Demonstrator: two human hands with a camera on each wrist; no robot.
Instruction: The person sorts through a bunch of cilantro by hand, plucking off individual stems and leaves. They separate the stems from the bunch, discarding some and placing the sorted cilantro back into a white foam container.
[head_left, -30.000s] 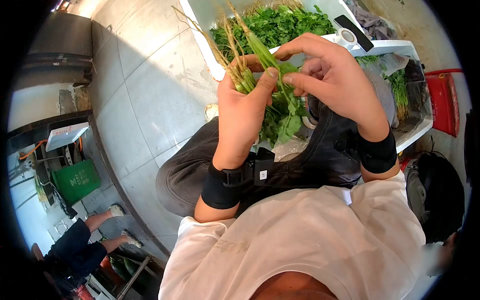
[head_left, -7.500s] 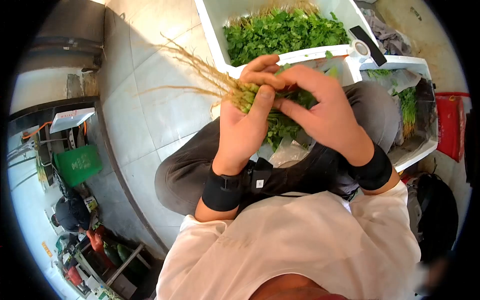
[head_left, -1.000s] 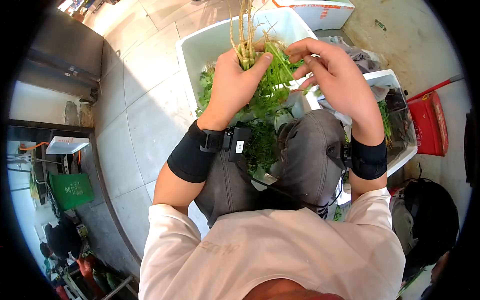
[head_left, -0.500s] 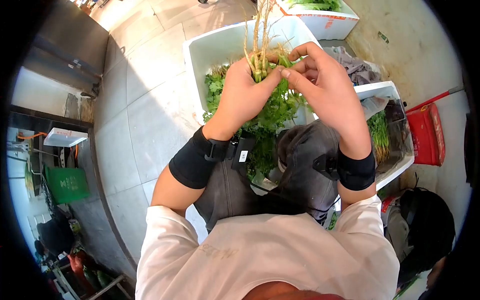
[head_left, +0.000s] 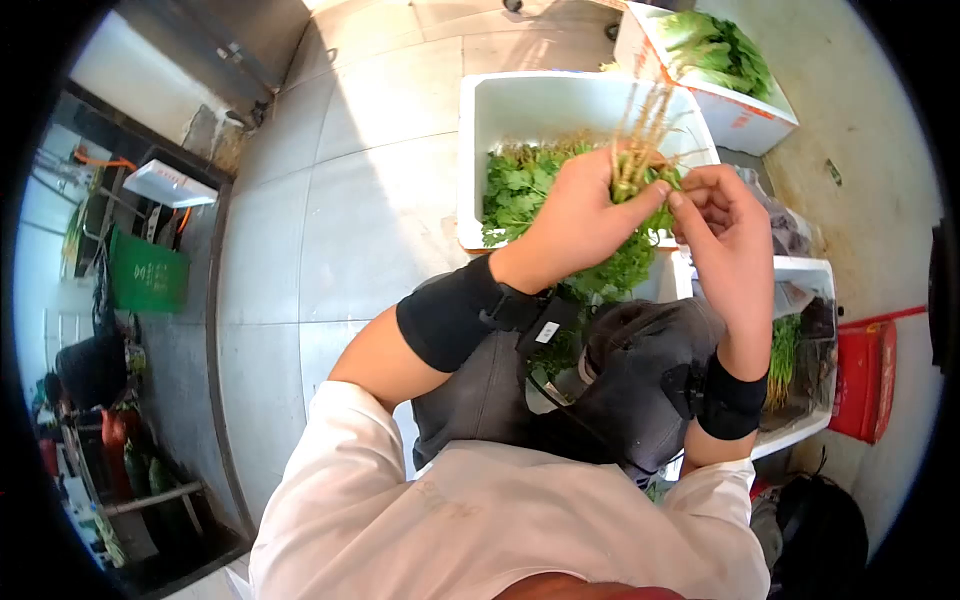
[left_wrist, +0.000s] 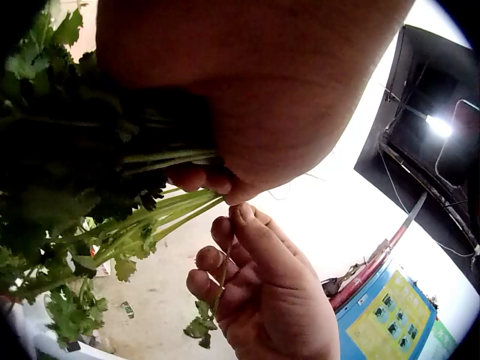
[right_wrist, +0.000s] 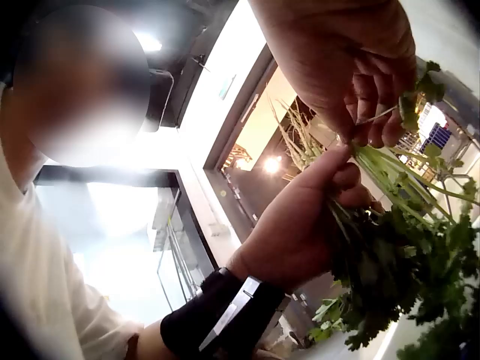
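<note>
My left hand [head_left: 575, 215] grips a bunch of coriander [right_wrist: 390, 240] around its stems, near the root end. Pale, stringy roots [head_left: 645, 120] stick up past the thumb, and the leaves hang below the fist. My right hand [head_left: 730, 235] is right beside the left thumb, its thumb and forefinger pinching a thin stem. In the left wrist view that stem is a single sprig [left_wrist: 200, 326] with a small leaf at its end, dangling across the right palm [left_wrist: 262, 300]. Both hands are above the near right part of a white foam box [head_left: 468, 170].
Coriander [head_left: 520, 190] lies in the foam box. Another box [head_left: 705, 105] with leafy greens [head_left: 715, 50] stands behind it, and a third foam box [head_left: 815, 405] at right. Beyond are a red dustpan [head_left: 862, 380] and a black bag [head_left: 820, 530]. A green bin [head_left: 145, 270] stands far left.
Half a minute ago the hands also held a rooted bunch, nearer the lap. Over the last second the head view has swung, and the right hand has closed in beside the left thumb.
</note>
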